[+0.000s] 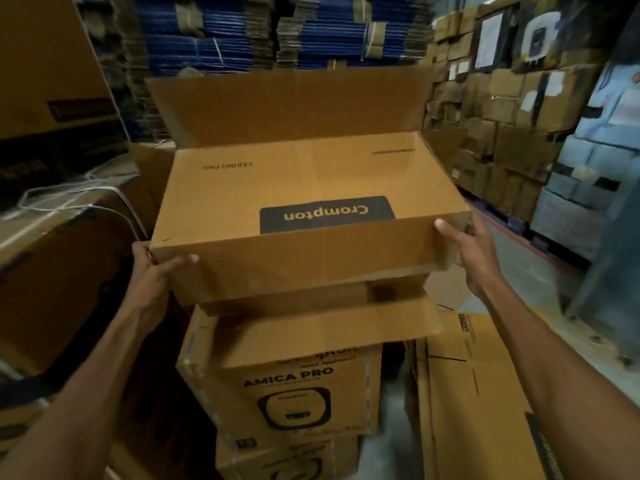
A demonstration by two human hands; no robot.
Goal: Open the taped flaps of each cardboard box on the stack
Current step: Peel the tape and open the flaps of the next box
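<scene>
Warehouse stacks [221, 39] behind | left hand [152, 268], right hand [464, 244] grip top box [311, 181] corners (far flap [287, 105] up)

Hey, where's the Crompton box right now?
Head view, centre: the Crompton box is gripped at its near corners by the left hand and right hand, above the Amica Pro box, its far flap standing open.

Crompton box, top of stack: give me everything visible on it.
The Crompton box is brown corrugated cardboard, long and shallow, with a black label reading upside down. A wide flap stands open at its far edge. The left hand grips its near left corner, the right hand its near right corner. It sits over an opened box on the stack; resting or lifted is unclear.
</scene>
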